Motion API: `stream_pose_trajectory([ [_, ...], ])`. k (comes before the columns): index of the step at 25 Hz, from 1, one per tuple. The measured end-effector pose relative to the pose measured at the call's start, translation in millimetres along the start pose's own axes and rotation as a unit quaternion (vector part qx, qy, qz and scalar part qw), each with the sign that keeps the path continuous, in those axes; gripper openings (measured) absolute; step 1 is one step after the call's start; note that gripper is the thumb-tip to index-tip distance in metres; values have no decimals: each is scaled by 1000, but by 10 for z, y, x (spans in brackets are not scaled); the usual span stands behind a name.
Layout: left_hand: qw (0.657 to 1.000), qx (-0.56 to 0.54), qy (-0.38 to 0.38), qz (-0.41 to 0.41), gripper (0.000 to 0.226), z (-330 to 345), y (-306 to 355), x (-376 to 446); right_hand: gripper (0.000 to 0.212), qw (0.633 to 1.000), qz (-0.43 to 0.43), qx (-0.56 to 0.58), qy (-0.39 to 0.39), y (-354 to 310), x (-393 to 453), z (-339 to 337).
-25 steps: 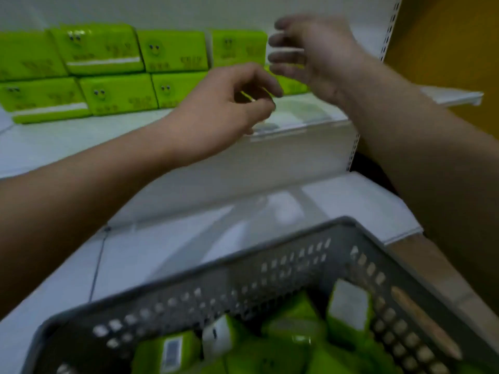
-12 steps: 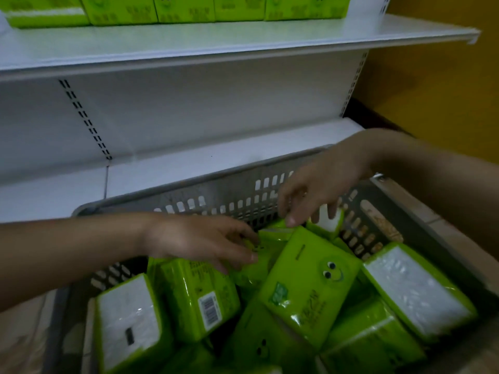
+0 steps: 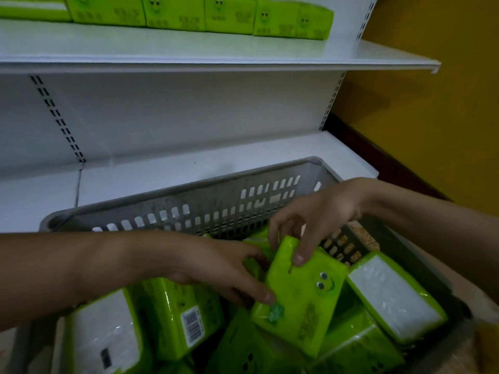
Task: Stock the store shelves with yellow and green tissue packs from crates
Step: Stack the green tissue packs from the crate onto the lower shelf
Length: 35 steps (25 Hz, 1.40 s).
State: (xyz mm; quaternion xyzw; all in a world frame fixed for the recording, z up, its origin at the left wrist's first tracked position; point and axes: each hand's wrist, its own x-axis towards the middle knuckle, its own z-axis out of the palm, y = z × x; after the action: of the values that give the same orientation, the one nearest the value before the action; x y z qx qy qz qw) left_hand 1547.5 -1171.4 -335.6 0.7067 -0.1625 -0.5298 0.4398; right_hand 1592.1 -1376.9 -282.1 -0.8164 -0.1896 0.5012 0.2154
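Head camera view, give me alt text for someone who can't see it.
Two bare hands reach into a grey crate of green tissue packs: the right hand pinches the top edge of a smiley-face pack while the left hand touches its left side. Above, a row of green packs lines the upper white shelf; the lower shelf is behind the crate.

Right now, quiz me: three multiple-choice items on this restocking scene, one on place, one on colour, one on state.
1. Where does the smiley-face pack lie?
A. in the grey crate
B. on the upper shelf
C. on the floor

2. What colour are the packs on the upper shelf?
A. yellow
B. green
C. blue

3. What is the right hand doing?
A. hanging idle
B. gripping the crate rim
C. grasping the smiley-face pack

Answers:
1 A, it rests atop other packs inside the crate.
2 B, the row is bright green.
3 C, its fingers curl over the pack's upper end.
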Motion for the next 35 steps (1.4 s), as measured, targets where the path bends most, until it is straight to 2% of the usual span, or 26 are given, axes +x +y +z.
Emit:
stream_pose_trajectory([
  [2, 1000, -7, -11, 22, 55, -97, 51, -43, 41, 995, -41, 75, 49, 16, -60, -97],
  [4, 997, -40, 1, 72, 62, -230, 121, -72, 40, 972, -84, 168, 140, 24, -112, -214],
  [7, 968, -172, 52, 174, 68, -464, 257, -112, 38, 891, -153, 314, 289, 9, -159, -358],
  [10, 922, -262, 96, 268, 84, -664, 429, -150, 41, 816, -183, 389, 386, -65, -190, -477],
  [13, 896, -277, 135, 320, 64, -733, 635, -205, 41, 775, -201, 396, 449, -157, -212, -519],
  [17, 878, -263, 192, 351, 56, -779, 745, -251, 40, 765, -228, 398, 453, -249, -288, -550],
  [20, 858, -234, 251, 383, 59, -843, 864, -277, 37, 772, -301, 279, 485, -258, -418, -600],
  [22, 836, -231, 296, 401, 61, -918, 1058, -304, 54, 753, -349, 186, 526, -253, -520, -648],
  [24, 821, -231, 315, 417, 50, -1000, 1351, -308, 71, 734, -363, 101, 565, -208, -563, -736],
  [26, 816, -233, 311, 427, 46, -1056, 1618, -279, 70, 711, -359, 64, 601, -216, -540, -847],
  [28, 812, -222, 314, 440, 50, -1100, 1845, -201, 62, 666, -374, 106, 637, -242, -497, -982],
  [30, 802, -190, 339, 453, 52, -1174, 2049, -68, 54, 631, -398, 196, 637, -269, -464, -1147],
  [33, 786, -133, 404, 449, 47, -1396, 2339, 158, 51, 589, -398, 251, 657, -276, -378, -1456],
  [35, 773, -36, 465, 430, 45, -1580, 2526, 293, 52, 554, -390, 287, 677, -263, -282, -1723],
])
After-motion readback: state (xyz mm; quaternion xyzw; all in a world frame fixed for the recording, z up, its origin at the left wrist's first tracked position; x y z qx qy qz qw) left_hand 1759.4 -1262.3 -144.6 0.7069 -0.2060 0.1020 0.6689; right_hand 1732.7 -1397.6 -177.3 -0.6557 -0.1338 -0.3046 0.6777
